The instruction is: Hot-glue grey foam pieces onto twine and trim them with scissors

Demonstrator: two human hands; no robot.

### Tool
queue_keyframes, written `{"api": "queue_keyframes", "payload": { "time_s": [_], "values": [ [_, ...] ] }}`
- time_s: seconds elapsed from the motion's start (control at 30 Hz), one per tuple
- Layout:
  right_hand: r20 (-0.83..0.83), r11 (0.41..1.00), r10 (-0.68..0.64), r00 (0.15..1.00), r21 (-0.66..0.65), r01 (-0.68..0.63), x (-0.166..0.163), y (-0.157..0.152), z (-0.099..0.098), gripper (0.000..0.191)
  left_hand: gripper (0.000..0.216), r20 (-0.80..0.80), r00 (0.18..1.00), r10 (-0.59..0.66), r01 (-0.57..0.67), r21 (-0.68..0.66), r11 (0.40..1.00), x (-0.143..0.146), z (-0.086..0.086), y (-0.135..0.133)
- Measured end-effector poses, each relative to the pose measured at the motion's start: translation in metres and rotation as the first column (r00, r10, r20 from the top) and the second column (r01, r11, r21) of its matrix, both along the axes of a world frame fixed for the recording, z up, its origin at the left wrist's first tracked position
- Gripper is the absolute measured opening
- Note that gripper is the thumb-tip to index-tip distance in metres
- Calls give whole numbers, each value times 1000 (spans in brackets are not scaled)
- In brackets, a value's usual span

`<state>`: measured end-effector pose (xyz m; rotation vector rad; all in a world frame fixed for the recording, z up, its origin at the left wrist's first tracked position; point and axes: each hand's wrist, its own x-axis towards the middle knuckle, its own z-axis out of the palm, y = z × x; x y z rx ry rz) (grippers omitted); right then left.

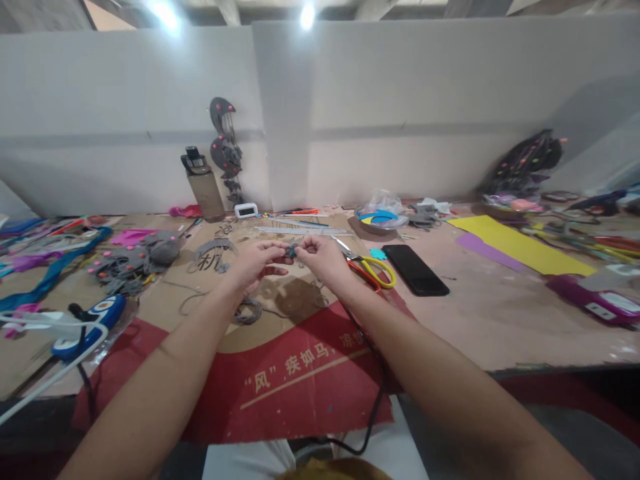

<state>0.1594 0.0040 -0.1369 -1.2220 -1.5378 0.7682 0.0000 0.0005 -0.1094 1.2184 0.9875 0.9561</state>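
Observation:
My left hand (pixel 257 262) and my right hand (pixel 323 257) meet above the middle of the cardboard sheet (pixel 280 373). Both pinch a small dark grey-blue craft piece (pixel 291 251) between their fingertips. What the piece is exactly is too small to tell. A coil of grey cord (pixel 249 311) lies on the cardboard just below my left wrist. Scissors with yellow and red handles (pixel 373 270) lie right beside my right hand.
A black phone (pixel 415 269) lies right of the scissors. A water bottle (pixel 204 185) and a dark hanging ornament (pixel 226 150) stand at the back wall. Grey felt pieces (pixel 135 261) and a blue glue gun (pixel 93 323) sit left. Yellow and purple sheets (pixel 520 247) lie right.

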Motion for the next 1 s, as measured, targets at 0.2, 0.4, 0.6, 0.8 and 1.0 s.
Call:
{"api": "queue_keyframes", "payload": {
  "time_s": [0.2, 0.4, 0.6, 0.8, 1.0],
  "values": [
    [87, 999, 33, 996, 9, -34, -3, -9, 6, 16, 23, -195, 976, 93, -68, 131, 989, 1, -10, 5],
    [109, 995, 61, 992, 66, -68, -6, -9, 3, 20, 19, -251, 946, 204, -127, 291, 948, 0, -9, 5],
    [101, 977, 210, 972, 28, -214, -4, -5, 1, 22, 14, -164, 895, 414, -326, 393, 860, -24, -11, 25],
    [-217, 859, 418, 882, -220, -462, 8, -16, 17, 23, 7, 87, 743, 664, -639, 387, 665, -71, -2, 47],
    [-385, 704, 576, 721, -214, -677, 17, -26, 31, 26, 6, 258, 578, 774, -815, 216, 537, -111, 12, 54]
  ]
}}
